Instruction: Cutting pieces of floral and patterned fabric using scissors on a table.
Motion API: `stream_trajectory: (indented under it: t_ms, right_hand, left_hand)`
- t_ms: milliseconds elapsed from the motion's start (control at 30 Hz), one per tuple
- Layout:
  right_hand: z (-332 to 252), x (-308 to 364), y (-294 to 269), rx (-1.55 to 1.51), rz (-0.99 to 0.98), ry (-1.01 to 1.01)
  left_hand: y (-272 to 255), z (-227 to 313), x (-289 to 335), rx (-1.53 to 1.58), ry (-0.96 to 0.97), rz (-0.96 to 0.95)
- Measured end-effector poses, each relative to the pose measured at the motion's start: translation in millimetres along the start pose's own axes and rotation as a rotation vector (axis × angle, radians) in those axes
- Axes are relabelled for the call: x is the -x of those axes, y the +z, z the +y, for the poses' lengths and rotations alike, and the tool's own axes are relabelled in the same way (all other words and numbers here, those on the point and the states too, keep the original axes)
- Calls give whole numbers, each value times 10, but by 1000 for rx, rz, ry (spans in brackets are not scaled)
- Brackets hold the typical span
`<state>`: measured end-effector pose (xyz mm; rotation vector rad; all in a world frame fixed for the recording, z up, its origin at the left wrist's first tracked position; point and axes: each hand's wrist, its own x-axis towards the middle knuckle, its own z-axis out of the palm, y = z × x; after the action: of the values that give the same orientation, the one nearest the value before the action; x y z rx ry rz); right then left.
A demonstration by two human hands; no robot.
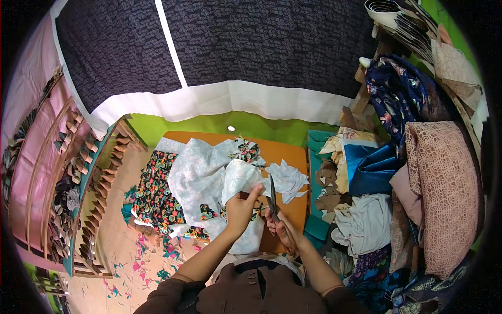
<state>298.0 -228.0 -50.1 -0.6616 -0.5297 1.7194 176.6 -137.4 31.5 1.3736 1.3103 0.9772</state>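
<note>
While your left hand [242, 210] grasps the pale cloth [239, 176] above the table [297, 158], your right hand [281, 230] is closed on the scissors [272, 201], which point away from you (whether they touch the cloth cannot be told). Pale scraps [286, 179] lie on the table's right part; floral fabric [157, 180] lies at its left.

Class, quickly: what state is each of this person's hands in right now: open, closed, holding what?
Left hand: closed, pinching a pale, faintly patterned fabric piece.
Right hand: closed around long-bladed, dark metal scissors.
</note>
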Motion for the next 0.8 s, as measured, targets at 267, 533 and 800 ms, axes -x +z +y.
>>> stream_trajectory:
  t_ms: [267,533,800]
  right_hand:
    - [-183,26,221,393,76,-51]
    - [-381,142,306,437,13,-69]
    - [-436,158,356,166,23,26]
  left_hand:
    - [-2,105,77,-39,39,-7]
    - [-70,107,31,-173,39,-14]
    - [-60,-198,-88,-184,168,-164]
